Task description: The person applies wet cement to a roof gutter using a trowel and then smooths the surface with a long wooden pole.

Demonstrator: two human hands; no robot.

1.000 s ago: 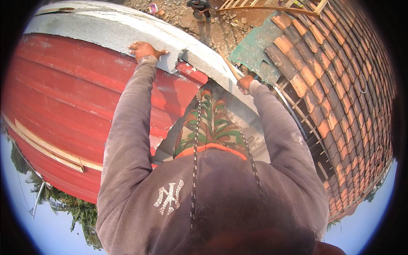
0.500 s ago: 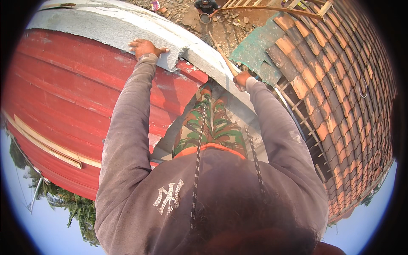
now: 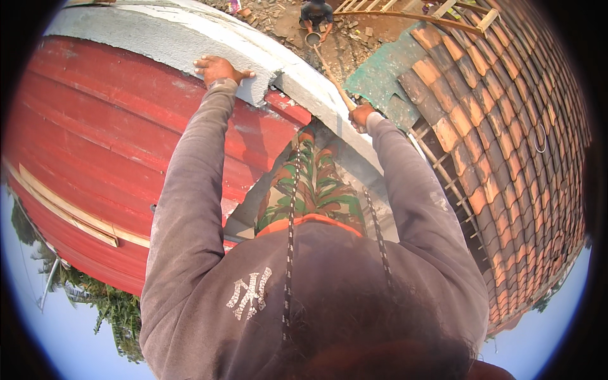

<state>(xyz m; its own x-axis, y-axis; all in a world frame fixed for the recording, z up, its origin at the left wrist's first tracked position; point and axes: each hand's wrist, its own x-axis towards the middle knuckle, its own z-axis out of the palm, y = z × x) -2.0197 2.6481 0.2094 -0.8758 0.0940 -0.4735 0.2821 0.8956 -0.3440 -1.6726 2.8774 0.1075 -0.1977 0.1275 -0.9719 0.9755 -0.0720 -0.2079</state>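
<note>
My left hand rests with fingers spread on the rough grey concrete edge of a wall, above red metal roofing. My right hand is closed round the near end of a long wooden pole. The pole slants down over the wall's pale outer face. At its far end is a round bucket, held by a person on the ground below. Whether the pole is hooked to the bucket is too small to tell.
Clay roof tiles cover the right side, with a green sheet at their edge. A wooden ladder-like frame stands beyond. Planks lie on the red roofing at left. My legs are in a gap between the roofs.
The person below has brought the bucket up closer to the pole's far end. My left hand stays on the concrete, and my right hand keeps its grip on the pole.
</note>
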